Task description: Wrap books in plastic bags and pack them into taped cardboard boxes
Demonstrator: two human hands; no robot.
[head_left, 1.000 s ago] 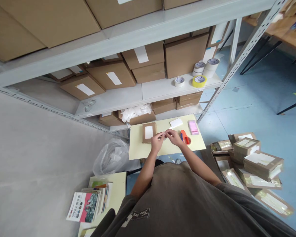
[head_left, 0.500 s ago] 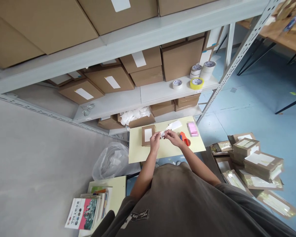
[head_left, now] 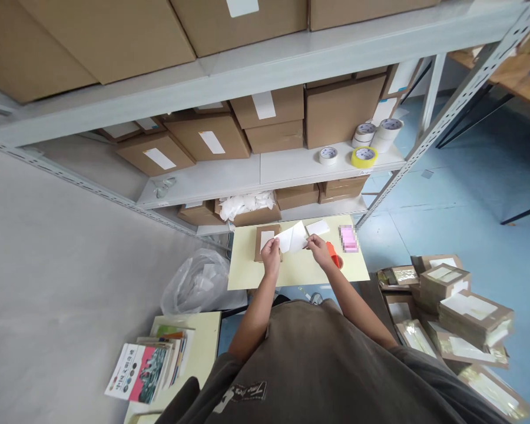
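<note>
Paper (head_left: 292, 237) stretches between left hand (head_left: 271, 258) and right hand (head_left: 319, 251), each pinching one end; a carton (head_left: 265, 237) sits near the far-left corner of the table (head_left: 247, 274).

"Time" on the shirt patch (head_left: 249, 391), and blurred Chinese characters on the book cover (head_left: 136, 373)

The flat white paper sheet (head_left: 295, 238) shows one faint dividing line. The brown cuboid cardboard box (head_left: 258, 244) bears a white rectangular label (head_left: 266, 237); the rectangular desk (head_left: 242, 272) is pale yellow. The plastic tape dispenser (head_left: 333, 254) is orange-red, the ring-shaped tape roll (head_left: 364, 162) bright yellow.
</note>
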